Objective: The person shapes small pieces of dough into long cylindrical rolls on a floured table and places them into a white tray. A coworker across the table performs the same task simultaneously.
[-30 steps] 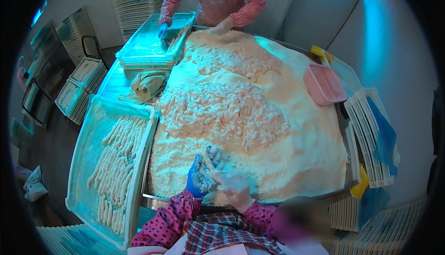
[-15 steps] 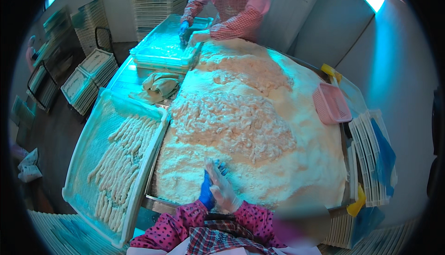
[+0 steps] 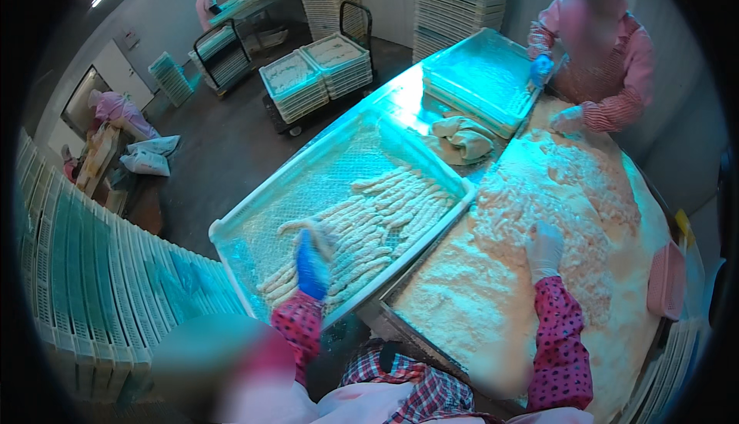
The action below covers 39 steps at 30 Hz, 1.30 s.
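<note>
My left hand point(image 3: 312, 264), in a blue glove, is over the white mesh-bottomed tray point(image 3: 225, 231), low above the rows of pale, crumb-coated strips point(image 3: 389, 216). Motion smears its fingers, and a pale blur beside them may be a strip or coating on the glove. One coated strip point(image 3: 289, 226) lies just beyond the fingertips. My right hand point(image 3: 545, 251), in a whitish glove, rests at the near edge of the heap of moist, pale strips point(image 3: 512, 208). Its fingers look curled down, and what they hold, if anything, is hidden. Loose pale crumbs point(image 3: 454, 293) cover the worktop around the heap.
A crumpled cloth point(image 3: 466, 137) lies beyond my tray, beside stacked trays point(image 3: 481, 77). Across the worktop, a co-worker point(image 3: 593, 54) has gloved hands near the heap. A pink basket point(image 3: 666, 281) stands at right. Trays line the left; a loaded trolley point(image 3: 296, 108) stands behind.
My hands, pressed together over the crumbs before, have parted. The left has gone to the tray, the right to the heap. The view has swung left.
</note>
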Tool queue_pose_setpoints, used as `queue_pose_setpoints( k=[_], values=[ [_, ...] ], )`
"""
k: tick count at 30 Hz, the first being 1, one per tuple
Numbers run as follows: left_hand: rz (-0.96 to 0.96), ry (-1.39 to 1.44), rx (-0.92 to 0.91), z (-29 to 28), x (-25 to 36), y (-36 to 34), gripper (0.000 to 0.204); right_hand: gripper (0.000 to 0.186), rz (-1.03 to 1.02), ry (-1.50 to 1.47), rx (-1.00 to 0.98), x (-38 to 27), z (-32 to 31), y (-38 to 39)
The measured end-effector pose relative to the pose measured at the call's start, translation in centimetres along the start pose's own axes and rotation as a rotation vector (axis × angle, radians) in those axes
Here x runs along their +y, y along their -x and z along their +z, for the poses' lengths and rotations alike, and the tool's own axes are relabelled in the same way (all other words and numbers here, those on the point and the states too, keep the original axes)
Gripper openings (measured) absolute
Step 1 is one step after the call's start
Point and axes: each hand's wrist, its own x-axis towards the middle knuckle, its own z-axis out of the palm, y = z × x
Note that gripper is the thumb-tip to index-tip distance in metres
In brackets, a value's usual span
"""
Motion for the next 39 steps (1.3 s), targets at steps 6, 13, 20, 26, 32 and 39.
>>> queue_pose_setpoints(
  k=[6, 13, 20, 26, 32, 39],
  values=[
    [-0.068, -0.834, 0.140, -14.0, 10.3, 0.5, 0.045, 0.015, 0.345, -0.728, 0.047, 2.8, -0.3, 0.2],
    [0.418, -0.964, -0.056, -8.6, 6.3, 1.2, 0.038, 0.022, -0.104, -0.609, -0.134, 2.0, -7.5, 7.5],
    [0.492, -1.372, -1.172, 11.6, -7.8, 8.6, 0.073, 0.063, -0.055, -0.307, -0.292, 3.7, -9.7, 18.5],
    [0.560, -1.453, -1.611, 17.1, -23.7, 12.9, 0.054, 0.044, 0.032, -0.214, -0.132, 2.6, -6.9, 20.9],
    [0.637, -1.477, -1.534, 17.2, -22.6, 12.8, 0.038, 0.021, 0.476, -0.356, 0.148, 10.3, -7.4, 28.3],
    [0.158, -1.188, -1.176, 16.6, -24.3, 13.2, 0.024, 0.030, 0.569, -0.892, -0.013, 8.2, -7.4, 26.1]
  ],
)
